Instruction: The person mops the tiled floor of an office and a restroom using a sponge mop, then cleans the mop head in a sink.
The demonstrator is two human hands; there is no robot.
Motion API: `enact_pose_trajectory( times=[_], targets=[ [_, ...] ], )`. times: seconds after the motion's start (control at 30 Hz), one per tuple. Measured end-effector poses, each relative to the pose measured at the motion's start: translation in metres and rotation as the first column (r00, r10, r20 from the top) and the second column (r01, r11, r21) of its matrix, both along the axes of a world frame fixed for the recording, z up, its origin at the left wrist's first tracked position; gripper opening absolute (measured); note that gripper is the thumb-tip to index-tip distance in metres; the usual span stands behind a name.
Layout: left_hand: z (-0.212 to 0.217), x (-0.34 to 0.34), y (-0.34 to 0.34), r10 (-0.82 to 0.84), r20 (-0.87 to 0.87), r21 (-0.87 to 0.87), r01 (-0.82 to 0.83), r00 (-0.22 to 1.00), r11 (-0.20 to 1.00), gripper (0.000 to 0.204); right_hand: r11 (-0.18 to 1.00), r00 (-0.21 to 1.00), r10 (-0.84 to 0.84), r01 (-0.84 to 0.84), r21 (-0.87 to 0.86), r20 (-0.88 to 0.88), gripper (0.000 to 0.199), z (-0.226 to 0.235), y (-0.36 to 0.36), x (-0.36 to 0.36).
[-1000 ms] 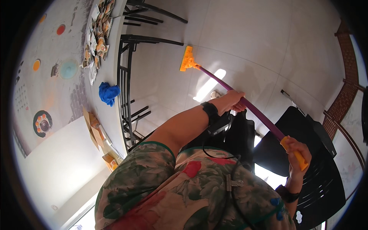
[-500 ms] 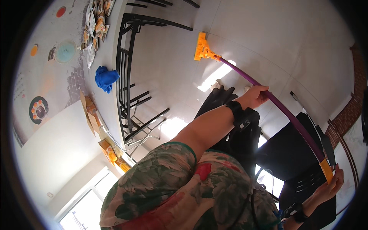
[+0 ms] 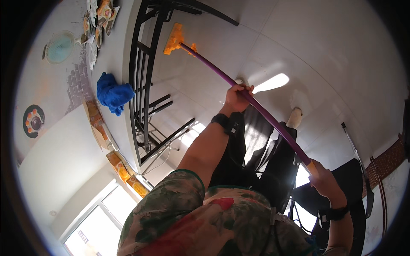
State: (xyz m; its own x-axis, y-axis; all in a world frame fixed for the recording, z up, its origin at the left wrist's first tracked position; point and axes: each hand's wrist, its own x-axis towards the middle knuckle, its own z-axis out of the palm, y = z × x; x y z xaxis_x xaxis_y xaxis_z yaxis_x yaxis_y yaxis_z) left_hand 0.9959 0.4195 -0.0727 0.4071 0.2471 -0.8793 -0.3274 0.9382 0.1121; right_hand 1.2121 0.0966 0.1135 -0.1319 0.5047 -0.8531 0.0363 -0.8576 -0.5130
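Note:
A sponge mop with a purple pole [image 3: 273,120] slants across the view. Its orange head [image 3: 174,39] is on the floor at the far left, beside the black table legs. Partway along the pole, my left hand [image 3: 238,98] is closed around it. At the near right end, my right hand [image 3: 323,181] wraps the yellow-orange grip, most of which its fingers hide. Both wrists carry black bands with small devices.
On the left stands a white table [image 3: 113,55] with black metal legs [image 3: 143,81]. A crumpled blue cloth [image 3: 113,94], several snack packets [image 3: 99,25] and cardboard boxes [image 3: 96,123] lie on it. A black chair [image 3: 341,187] is at the right, and my shoe [image 3: 294,117] shows below the pole.
The mop head has swung left toward the table legs. Both hands have shifted left with the pole, still gripping it, and my shoe has come into clearer view.

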Motion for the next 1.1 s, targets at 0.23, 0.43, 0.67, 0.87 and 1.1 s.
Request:
enact_pose_trajectory(
  times=[0.23,0.43,0.67,0.87,1.1],
  targets=[
    [-0.083,-0.080,0.211,0.268,-0.184,0.235,-0.223,0.946,0.946,0.012,0.895,0.996,0.054,-0.077,0.438,0.065,0.044,-0.131,0.228,-0.054],
    [-0.129,-0.163,0.314,0.245,-0.427,0.317,-0.109,0.871,0.942,0.023,0.777,0.944,0.233,-0.326,0.539,0.235,0.036,-0.215,0.397,-0.103],
    [-0.174,-0.208,0.350,0.297,-0.556,0.487,0.015,0.776,0.873,0.035,0.818,0.951,0.296,-0.300,0.491,0.088,0.034,-0.250,0.491,-0.134],
    [-0.191,-0.188,0.381,0.355,-0.585,0.562,0.048,0.729,0.826,0.021,0.859,0.984,0.178,-0.145,0.492,-0.021,0.037,-0.279,0.516,-0.135],
    [-0.200,-0.119,0.412,0.210,-0.492,0.556,0.120,0.845,0.822,0.017,0.815,0.991,0.015,-0.090,0.572,0.136,0.031,-0.297,0.512,-0.093]
  ],
)
